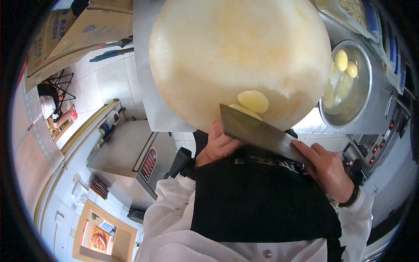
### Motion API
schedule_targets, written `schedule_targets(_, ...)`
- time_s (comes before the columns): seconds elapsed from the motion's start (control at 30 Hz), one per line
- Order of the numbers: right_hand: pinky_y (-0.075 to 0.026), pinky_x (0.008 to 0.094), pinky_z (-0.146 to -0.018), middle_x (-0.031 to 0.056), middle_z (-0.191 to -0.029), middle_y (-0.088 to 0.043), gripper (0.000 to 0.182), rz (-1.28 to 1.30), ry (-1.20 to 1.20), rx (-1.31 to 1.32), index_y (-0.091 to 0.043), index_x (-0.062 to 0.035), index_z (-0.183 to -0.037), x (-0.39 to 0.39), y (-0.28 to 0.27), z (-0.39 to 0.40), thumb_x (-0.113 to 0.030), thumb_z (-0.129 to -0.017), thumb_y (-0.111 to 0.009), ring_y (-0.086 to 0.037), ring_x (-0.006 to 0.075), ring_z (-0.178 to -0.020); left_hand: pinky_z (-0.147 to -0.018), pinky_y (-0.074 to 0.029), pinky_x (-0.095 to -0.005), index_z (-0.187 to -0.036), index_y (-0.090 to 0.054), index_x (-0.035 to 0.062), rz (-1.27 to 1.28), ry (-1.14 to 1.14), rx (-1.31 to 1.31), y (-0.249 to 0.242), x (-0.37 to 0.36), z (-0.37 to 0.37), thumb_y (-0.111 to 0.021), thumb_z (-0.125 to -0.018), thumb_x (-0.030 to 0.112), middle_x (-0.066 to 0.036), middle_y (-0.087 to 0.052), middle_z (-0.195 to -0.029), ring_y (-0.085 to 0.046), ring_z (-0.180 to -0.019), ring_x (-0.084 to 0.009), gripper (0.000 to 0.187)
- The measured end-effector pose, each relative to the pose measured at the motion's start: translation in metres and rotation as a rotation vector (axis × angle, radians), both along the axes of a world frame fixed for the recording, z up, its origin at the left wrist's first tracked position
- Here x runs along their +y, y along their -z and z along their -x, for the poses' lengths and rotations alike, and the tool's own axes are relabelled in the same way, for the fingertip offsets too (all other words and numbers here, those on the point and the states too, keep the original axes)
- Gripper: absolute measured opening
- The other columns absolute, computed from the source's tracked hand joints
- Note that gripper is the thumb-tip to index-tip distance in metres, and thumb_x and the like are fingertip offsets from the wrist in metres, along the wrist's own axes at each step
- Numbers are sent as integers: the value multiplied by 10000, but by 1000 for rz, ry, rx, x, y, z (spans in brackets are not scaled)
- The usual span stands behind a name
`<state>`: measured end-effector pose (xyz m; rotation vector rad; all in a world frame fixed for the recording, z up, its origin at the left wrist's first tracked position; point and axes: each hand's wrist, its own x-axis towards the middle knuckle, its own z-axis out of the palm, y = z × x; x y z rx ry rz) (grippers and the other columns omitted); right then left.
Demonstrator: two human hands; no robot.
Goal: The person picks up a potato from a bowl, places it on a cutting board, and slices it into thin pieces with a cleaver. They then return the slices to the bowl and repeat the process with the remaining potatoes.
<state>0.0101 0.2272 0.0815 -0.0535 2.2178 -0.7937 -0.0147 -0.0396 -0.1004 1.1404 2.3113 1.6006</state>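
Note:
A wide-bladed cleaver (262,134) is gripped by its handle end in my right hand (329,168). Its blade slants over the near edge of a round, pale cutting board (227,52). Just beyond the blade lies a pale yellow potato slice (254,101). A second potato piece (245,112) touches or sits right beside the blade, which partly covers it. On the near side, my left hand (218,143) is closed, with curled fingers close to the blade. Whatever those fingers hold is hidden behind the steel.
Right of the board, a metal bowl (368,85) holds several peeled potatoes (341,60) in liquid. Plastic containers (353,17) stand at the upper right. A steel appliance (124,150) and cardboard boxes (83,35) are at left. Farther off, a person's leg (63,118) shows.

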Motion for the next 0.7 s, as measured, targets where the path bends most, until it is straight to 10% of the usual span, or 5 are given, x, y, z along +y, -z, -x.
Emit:
schedule_targets(0.27,-483,396,-526,161,-757,-568,458,85,210,222,-501,-59,-1211,-10,47,-11,-15,-763,-584,-590,292,-594,-763,-440,-276,-906,-687,98,20,-148,225,-39,26,30,-767,-604,77,-20,-638,-996,-569,-893,-163,313)
schedule_targets(0.37,-399,260,-456,56,-574,-523,204,217,924,-253,-551,10,-1056,3,41,-30,-90,-878,-541,-467,85,-506,-771,-442,-271,-914,-684,94,42,-110,210,-46,30,35,-758,-621,76,-32,-640,-1013,-593,-858,-165,303)
schedule_targets(0.47,-371,232,-400,18,-588,-516,75,181,1286,-90,-542,-15,-894,34,50,-73,-86,-876,-529,-446,73,-439,-794,-437,-288,-886,-682,93,82,-112,223,-50,40,35,-760,-638,119,-40,-635,-1016,-586,-866,-187,261)
schedule_targets(0.7,-364,223,-396,17,-582,-500,99,60,1317,167,-524,17,-918,61,35,-107,-73,-892,-495,-433,67,-435,-882,-389,-363,-999,-610,91,179,-109,83,-61,82,64,-778,-625,205,-60,-575,-1069,-505,-999,-253,425)
